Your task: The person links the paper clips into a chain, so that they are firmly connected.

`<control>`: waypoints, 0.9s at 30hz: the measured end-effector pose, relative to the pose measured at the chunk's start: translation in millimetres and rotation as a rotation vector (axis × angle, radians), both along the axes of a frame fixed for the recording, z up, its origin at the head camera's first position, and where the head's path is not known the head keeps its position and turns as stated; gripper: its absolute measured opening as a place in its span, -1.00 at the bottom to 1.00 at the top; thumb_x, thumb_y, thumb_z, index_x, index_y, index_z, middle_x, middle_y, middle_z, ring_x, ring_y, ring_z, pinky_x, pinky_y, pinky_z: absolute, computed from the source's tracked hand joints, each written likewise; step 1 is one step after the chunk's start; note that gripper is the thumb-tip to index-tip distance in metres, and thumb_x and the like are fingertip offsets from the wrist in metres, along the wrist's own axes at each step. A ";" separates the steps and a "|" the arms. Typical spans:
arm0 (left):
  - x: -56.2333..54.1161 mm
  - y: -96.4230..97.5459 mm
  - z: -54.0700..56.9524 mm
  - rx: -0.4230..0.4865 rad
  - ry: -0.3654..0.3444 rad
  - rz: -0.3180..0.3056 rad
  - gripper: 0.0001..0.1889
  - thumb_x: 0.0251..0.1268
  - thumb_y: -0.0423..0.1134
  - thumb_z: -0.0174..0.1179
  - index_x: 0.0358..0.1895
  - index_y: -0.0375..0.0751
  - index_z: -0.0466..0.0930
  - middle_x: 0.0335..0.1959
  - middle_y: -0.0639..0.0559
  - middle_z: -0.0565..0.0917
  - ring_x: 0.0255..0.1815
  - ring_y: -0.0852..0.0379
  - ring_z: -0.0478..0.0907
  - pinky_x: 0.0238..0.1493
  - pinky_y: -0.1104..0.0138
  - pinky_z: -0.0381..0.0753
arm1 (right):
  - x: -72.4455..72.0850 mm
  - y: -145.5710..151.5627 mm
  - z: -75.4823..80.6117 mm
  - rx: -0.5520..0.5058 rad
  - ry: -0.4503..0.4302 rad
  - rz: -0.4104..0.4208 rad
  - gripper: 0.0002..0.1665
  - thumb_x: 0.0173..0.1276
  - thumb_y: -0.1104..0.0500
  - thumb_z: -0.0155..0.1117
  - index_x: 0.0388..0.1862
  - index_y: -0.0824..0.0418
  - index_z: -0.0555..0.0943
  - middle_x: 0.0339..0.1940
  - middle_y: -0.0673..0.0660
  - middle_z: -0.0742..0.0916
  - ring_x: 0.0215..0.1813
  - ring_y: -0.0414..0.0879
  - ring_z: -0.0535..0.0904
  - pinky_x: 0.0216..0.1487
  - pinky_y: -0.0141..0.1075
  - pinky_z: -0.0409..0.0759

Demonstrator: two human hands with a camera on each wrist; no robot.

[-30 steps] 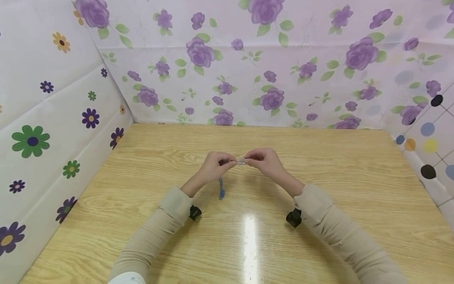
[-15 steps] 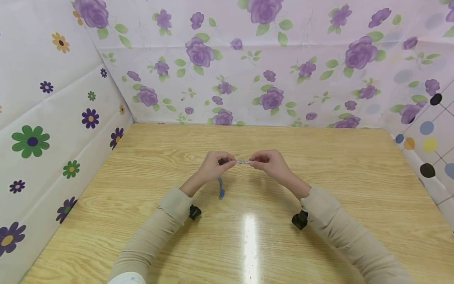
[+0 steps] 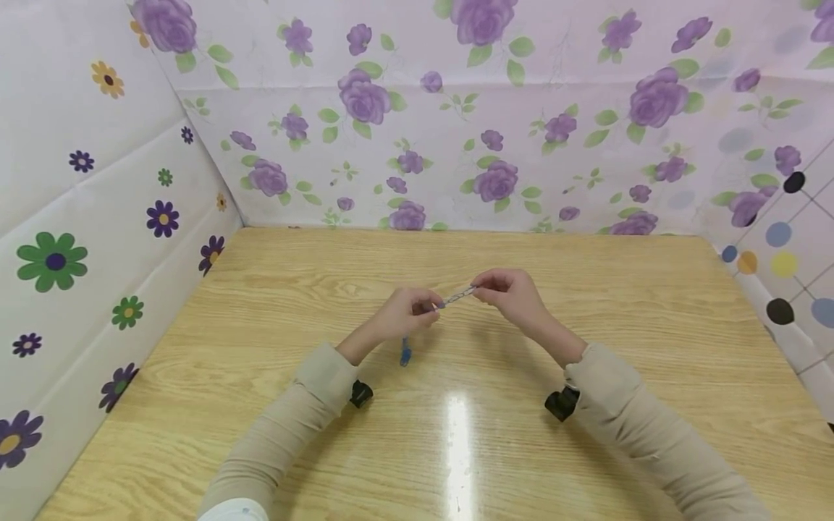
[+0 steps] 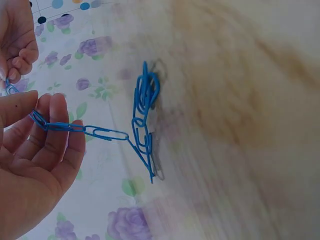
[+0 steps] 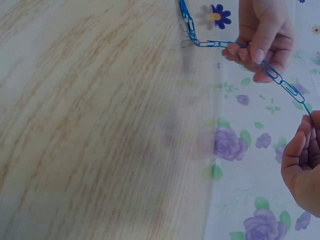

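A chain of blue paper clips (image 3: 460,295) stretches between my two hands above the table, slanting up to the right. My left hand (image 3: 405,312) pinches it between thumb and fingers; in the left wrist view the links run across those fingers. The chain's far end is pinched by the fingertips of my right hand (image 3: 513,295), which is slightly higher. From the left hand the rest of the chain (image 4: 106,133) drops to the table, where several clips lie bunched (image 4: 145,95). The links inside each grip are partly hidden by the fingers.
The wood-grain table (image 3: 625,304) carries a bright light reflection near its front. A flower-print sheet (image 3: 417,130) stands behind, with patterned sheets at left and right. Black wrist cameras (image 3: 562,404) sit under both sleeves.
My right hand has moved right and slightly up, and a longer stretch of chain shows between the hands. The left hand has shifted slightly down and right, its fingers more spread.
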State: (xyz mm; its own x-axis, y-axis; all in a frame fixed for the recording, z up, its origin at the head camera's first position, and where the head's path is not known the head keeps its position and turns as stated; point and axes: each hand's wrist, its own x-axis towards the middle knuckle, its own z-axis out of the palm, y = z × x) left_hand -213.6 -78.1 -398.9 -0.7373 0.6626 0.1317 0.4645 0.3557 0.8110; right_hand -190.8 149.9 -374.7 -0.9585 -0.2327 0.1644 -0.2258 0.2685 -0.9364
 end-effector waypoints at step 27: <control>6.0 1.2 1.9 0.001 0.012 -0.147 -0.76 0.32 -0.35 0.02 -0.09 -0.47 0.51 -0.68 -0.13 0.53 -0.72 0.10 0.38 -0.67 0.43 0.33 | 8.5 -1.8 10.2 -0.053 0.014 -0.009 -0.83 0.23 0.35 0.21 -0.23 0.45 0.60 -0.30 0.33 0.66 -0.40 -0.12 0.55 -0.37 -0.39 0.51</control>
State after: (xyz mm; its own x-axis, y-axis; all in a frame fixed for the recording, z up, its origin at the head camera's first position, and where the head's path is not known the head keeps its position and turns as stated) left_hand -207.6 -77.0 -397.1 -0.6303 0.7634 0.1411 0.5216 0.2819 0.8053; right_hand -182.3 148.1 -364.5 -0.9581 -0.2151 0.1894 -0.2367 0.2210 -0.9461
